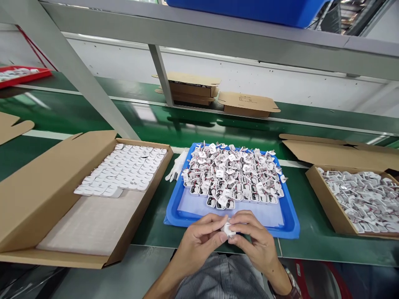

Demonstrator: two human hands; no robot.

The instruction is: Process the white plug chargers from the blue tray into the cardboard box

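Between the fingertips of my left hand and my right hand is a small white plastic part, held over the near edge of a blue tray. Both hands are closed on it, and the fingers cover much of it. The tray holds many open white housings with dark and red wires, packed at its far side. To the left, a cardboard box holds rows of closed white pieces at its far end, above a bare pale liner.
A cardboard box of wired white parts stands at the right. A white glove lies left of the tray. Flat cartons sit on the belt behind. A metal frame rises at left; a blue bin hangs over the top.
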